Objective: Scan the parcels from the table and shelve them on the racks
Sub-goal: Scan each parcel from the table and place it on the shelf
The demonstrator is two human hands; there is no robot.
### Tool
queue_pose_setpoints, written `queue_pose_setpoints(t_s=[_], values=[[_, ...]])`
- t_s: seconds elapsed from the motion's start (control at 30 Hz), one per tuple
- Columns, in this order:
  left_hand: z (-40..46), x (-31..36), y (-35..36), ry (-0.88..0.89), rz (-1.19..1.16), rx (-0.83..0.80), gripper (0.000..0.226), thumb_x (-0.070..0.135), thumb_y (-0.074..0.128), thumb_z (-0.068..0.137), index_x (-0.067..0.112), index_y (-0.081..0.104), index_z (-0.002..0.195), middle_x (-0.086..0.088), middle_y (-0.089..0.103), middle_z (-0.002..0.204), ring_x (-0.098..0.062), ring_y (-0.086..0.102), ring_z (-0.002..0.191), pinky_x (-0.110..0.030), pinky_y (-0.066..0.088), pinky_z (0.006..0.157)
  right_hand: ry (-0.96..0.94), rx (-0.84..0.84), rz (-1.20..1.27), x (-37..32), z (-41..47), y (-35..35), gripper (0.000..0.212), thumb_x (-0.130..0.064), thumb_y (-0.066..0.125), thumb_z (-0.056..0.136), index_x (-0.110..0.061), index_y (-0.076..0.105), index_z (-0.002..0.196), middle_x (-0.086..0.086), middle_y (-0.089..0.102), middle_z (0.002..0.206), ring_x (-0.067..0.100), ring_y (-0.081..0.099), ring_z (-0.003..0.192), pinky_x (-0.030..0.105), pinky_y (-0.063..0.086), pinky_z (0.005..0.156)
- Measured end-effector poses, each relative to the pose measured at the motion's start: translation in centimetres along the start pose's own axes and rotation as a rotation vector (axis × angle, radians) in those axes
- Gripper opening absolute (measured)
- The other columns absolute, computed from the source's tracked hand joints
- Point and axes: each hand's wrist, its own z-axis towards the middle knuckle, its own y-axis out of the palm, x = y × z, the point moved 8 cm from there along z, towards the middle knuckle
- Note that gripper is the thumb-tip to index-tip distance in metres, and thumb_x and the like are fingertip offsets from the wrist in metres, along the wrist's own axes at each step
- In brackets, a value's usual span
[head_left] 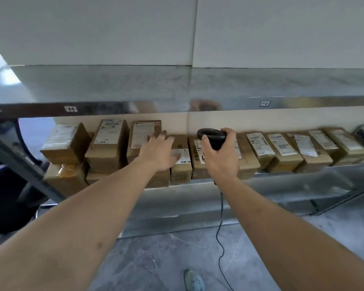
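A row of brown cardboard parcels with white labels fills a metal rack shelf (pixel 282 181). My left hand (pixel 159 152) lies flat with straight fingers on top of a small parcel (pixel 182 166) in the middle of the row, beside its barcode label. My right hand (pixel 216 152) grips a black handheld scanner (pixel 213 136), held just right of that parcel over the neighbouring box (pixel 198 160). The scanner's black cable (pixel 220 227) hangs down to the floor.
Taller stacked parcels (pixel 107 143) stand at the left of the shelf, flatter ones (pixel 286 152) run to the right. The upper shelf beam carries tags "H" (pixel 71 109) and another label (pixel 264 103). A dark chair (pixel 6 198) stands at left. My shoe (pixel 193 280) is on the grey floor.
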Motion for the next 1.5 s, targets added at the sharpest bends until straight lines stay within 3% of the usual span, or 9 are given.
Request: queue_pose_setpoints(t_s=[0.1, 0.2, 0.43, 0.63, 0.87, 0.97, 1.13, 1.27, 1.5], values=[[-0.9, 3.2, -1.0, 0.093, 0.037, -0.004, 0.063, 0.052, 0.054, 0.102, 0.019, 0.045, 0.155, -0.011, 0.037, 0.164, -0.04, 0.033, 0.15, -0.057, 0.03, 0.123, 0.018, 0.088, 0.021, 0.3, -1.5, -3.3, 0.05, -0.052, 0.068, 0.095, -0.036, 0.043, 0.135, -0.018, 0.058, 0.096, 0.017, 0.064, 0.098, 0.048, 0.057, 0.094], [-1.6, 6.6, -1.6, 0.189, 0.076, 0.018, 0.057, 0.049, 0.052, 0.103, 0.019, 0.051, 0.151, -0.009, 0.042, 0.161, -0.041, 0.034, 0.15, -0.055, 0.027, 0.125, 0.042, 0.178, 0.024, 1.0, -2.8, -6.7, 0.05, -0.052, 0.068, 0.095, -0.036, 0.043, 0.135, -0.01, 0.061, 0.106, 0.019, 0.065, 0.101, 0.048, 0.058, 0.094], [-3.7, 16.3, -2.1, 0.41, 0.084, 0.066, 0.058, 0.051, 0.053, 0.1, 0.021, 0.054, 0.149, -0.007, 0.049, 0.155, -0.034, 0.044, 0.141, -0.047, 0.038, 0.116, 0.132, 0.361, 0.093, 4.5, -5.9, -15.5, 0.048, -0.052, 0.067, 0.096, -0.036, 0.043, 0.135, -0.011, 0.06, 0.107, 0.019, 0.066, 0.1, 0.047, 0.06, 0.092], [-5.5, 27.4, -2.2, 0.583, 0.11, 0.05, 0.054, 0.049, 0.052, 0.097, 0.023, 0.057, 0.145, -0.007, 0.053, 0.152, -0.036, 0.045, 0.14, -0.05, 0.036, 0.118, 0.183, 0.501, 0.065, 7.9, -7.3, -24.8, 0.048, -0.054, 0.065, 0.096, -0.035, 0.043, 0.135, -0.006, 0.061, 0.107, 0.022, 0.066, 0.099, 0.049, 0.06, 0.09], [-7.7, 41.3, -1.8, 0.725, 0.088, 0.063, 0.061, 0.059, 0.039, 0.087, 0.024, 0.066, 0.129, -0.005, 0.065, 0.131, -0.035, 0.057, 0.125, -0.049, 0.047, 0.106, 0.209, 0.639, 0.026, 13.2, -7.9, -36.5, 0.048, -0.055, 0.065, 0.095, -0.038, 0.043, 0.133, -0.007, 0.061, 0.112, 0.022, 0.065, 0.104, 0.047, 0.059, 0.091], [-8.6, 47.3, -0.8, 0.776, 0.066, 0.038, 0.051, 0.056, 0.044, 0.093, 0.025, 0.065, 0.127, -0.002, 0.064, 0.125, -0.032, 0.057, 0.12, -0.05, 0.048, 0.104, 0.235, 0.667, 0.027, 16.2, -8.0, -41.1, 0.05, -0.055, 0.065, 0.095, -0.04, 0.041, 0.135, -0.009, 0.058, 0.111, 0.02, 0.064, 0.104, 0.047, 0.06, 0.09], [-8.8, 56.7, 0.9, 0.837, 0.067, 0.036, 0.053, 0.051, 0.051, 0.1, 0.024, 0.058, 0.145, -0.002, 0.059, 0.142, -0.031, 0.051, 0.132, -0.048, 0.043, 0.111, 0.268, 0.711, 0.039, 21.1, -7.5, -48.3, 0.045, -0.052, 0.065, 0.097, -0.039, 0.041, 0.132, -0.01, 0.06, 0.108, 0.021, 0.065, 0.101, 0.049, 0.062, 0.085], [-9.1, 63.5, 2.6, 0.89, 0.082, 0.007, 0.057, 0.051, 0.05, 0.101, 0.024, 0.053, 0.15, -0.003, 0.052, 0.155, -0.031, 0.047, 0.141, -0.048, 0.039, 0.117, 0.314, 0.766, 0.03, 24.6, -7.1, -53.3, 0.045, -0.052, 0.065, 0.097, -0.039, 0.042, 0.133, -0.022, 0.055, 0.097, 0.018, 0.066, 0.095, 0.049, 0.061, 0.083], [-7.5, 74.7, 6.1, 0.999, 0.065, -0.029, 0.055, 0.049, 0.054, 0.1, 0.021, 0.057, 0.147, -0.002, 0.059, 0.145, -0.03, 0.053, 0.133, -0.047, 0.045, 0.112, 0.356, 0.86, 0.006, 30.4, -4.9, -60.7, 0.048, -0.051, 0.066, 0.098, -0.033, 0.044, 0.137, -0.027, 0.051, 0.094, 0.015, 0.061, 0.094, 0.034, 0.051, 0.079]])
